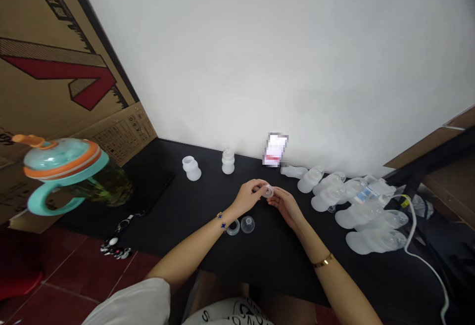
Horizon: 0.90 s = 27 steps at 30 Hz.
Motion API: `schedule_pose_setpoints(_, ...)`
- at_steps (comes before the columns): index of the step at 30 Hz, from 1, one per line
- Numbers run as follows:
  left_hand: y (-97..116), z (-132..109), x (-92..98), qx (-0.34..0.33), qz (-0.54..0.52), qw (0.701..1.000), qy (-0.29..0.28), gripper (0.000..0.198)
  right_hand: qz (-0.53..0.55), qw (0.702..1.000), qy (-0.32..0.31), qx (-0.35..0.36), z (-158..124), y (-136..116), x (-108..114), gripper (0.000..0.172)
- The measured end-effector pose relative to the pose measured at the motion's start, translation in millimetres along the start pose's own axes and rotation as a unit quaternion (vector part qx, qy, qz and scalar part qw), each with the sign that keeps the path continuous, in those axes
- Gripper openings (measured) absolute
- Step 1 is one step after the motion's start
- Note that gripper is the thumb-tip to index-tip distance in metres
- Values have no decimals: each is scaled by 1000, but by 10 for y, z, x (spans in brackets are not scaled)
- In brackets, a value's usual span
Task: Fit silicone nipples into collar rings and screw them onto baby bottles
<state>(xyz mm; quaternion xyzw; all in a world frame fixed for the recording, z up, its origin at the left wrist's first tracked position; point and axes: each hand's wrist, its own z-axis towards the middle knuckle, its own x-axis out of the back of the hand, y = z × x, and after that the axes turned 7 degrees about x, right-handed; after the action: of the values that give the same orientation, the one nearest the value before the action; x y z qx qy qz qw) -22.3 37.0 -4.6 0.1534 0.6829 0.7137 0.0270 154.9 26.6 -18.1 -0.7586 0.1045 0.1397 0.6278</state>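
My left hand and my right hand meet over the black table. Between their fingertips is a small translucent silicone nipple, pinched from both sides; its finer details are too small to make out. Just below my left wrist lies a clear screw ring, partly covered by the forearm. Beside it rests a clear dome cap. Farther back stand an open white baby bottle body, tilted in view, and a capped baby bottle.
Several capped baby bottles lie along the right side, near a white cable. A blurred-out phone leans on the wall. On the left are a large turquoise-and-orange jug, a dark tablet-like slab and a beaded strap.
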Motion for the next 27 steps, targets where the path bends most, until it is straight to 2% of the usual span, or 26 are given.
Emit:
schedule_pose_setpoints(4,-6,4,-15,-6,-52,999,2,32,-8,1000,0,-4,-2,-3,-10,32)
schedule_pose_setpoints(8,-2,15,-10,-3,-81,996,-21,30,-1,1000,-4,-3,-6,-3,-12,32)
schedule_pose_setpoints(14,11,38,11,12,-91,995,-49,27,-8,1000,-12,-2,-7,3,-13,29)
schedule_pose_setpoints(27,21,50,32,18,-93,994,-62,23,-19,1000,-16,-4,-23,-8,-23,28)
